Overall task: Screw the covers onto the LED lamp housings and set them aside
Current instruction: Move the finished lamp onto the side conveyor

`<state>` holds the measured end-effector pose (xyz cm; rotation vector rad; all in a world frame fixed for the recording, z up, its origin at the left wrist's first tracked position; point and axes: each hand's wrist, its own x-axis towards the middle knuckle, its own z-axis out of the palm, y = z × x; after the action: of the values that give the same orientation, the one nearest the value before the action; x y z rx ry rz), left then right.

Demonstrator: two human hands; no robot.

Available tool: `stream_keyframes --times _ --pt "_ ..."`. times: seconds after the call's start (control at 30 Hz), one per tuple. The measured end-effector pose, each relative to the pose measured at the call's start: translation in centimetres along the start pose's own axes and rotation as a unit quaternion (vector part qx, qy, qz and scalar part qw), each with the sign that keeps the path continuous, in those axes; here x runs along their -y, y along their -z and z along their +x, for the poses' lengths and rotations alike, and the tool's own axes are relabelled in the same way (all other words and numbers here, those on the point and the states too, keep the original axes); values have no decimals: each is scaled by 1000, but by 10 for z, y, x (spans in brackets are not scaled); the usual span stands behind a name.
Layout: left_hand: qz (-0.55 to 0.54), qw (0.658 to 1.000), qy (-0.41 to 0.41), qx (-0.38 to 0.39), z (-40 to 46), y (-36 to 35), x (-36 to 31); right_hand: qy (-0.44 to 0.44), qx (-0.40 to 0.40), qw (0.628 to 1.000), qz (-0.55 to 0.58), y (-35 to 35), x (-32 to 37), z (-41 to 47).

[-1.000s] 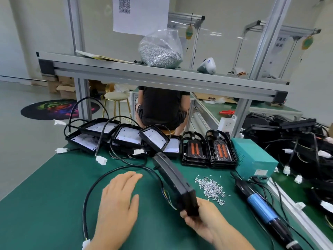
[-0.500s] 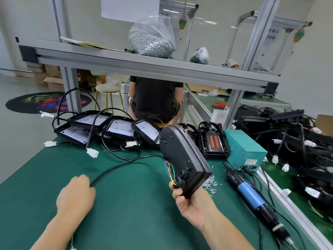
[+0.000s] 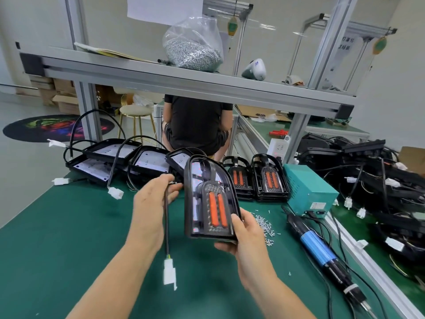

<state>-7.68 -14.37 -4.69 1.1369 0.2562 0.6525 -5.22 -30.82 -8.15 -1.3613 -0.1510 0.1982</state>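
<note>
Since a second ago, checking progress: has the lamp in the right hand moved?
Yes. The lamp has risen off the green mat and turned, orange strips now facing the camera, held by the right hand.

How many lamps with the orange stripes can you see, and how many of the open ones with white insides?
Lamps with orange stripes: 3, one held up in the right hand and two standing on the table.
Open lamps with white insides: 4.
Total: 7.
</note>
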Motion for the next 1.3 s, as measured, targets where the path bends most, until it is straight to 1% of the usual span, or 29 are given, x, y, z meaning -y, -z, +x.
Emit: stream_keyframes --times 0.07,0.13,0.23,0.3,0.37,0.4,0.47,0.5,0.57,0.63,0.7,0.73,0.83,0.9,1.03,1.07,1.13,1.23,1.3 --pt "-53 993 55 90 -6 -8 0 35 -5 999 -9 -7 -2 -4" --pt "-57 985 72 147 -9 -9 -2 77 -12 997 -22 -9 -5 -7" --pt "-35 987 69 144 -7 -6 -3 131 -15 988 -77 -7 -7 -10" --pt "-37 987 89 129 -5 -5 -5 135 7 988 -70 -7 -6 -13" --pt "-59 986 105 115 -2 -3 -7 108 27 994 -18 -7 -2 -13" --pt "-77 984 115 113 -1 -2 -8 81 24 996 23 -4 0 -11" --pt "-115 976 144 113 0 1 -9 9 7 996 85 1 1 -5" --pt "-132 971 162 115 -1 1 -8 -34 9 996 83 3 -1 -5" --pt "-152 961 190 130 -3 1 -6 -120 41 990 68 2 -7 -9" --pt "-154 954 200 165 -7 0 -4 -181 97 975 88 -2 -13 -15" --pt "-150 948 198 201 -11 -3 -1 -196 136 964 120 -6 -15 -17" --pt "-145 946 195 213 -14 -4 0 -198 139 959 148 -6 -14 -15" --pt "-139 945 187 227 -17 -5 3 -197 102 928 300 0 -9 -3" --pt "-133 946 186 230 -17 -3 4 -185 63 907 372 12 -2 5" --pt "-116 949 186 227 -12 7 3 -118 -45 862 492 49 16 21" --pt "-112 950 186 224 -12 9 3 -99 -57 863 493 57 20 24" --pt "-103 952 185 219 -11 10 3 -66 -60 896 435 66 27 27" --pt "-96 958 181 202 -13 4 5 19 -65 959 276 64 31 24" --pt "-95 963 181 173 -14 0 8 81 -55 982 164 60 32 18"
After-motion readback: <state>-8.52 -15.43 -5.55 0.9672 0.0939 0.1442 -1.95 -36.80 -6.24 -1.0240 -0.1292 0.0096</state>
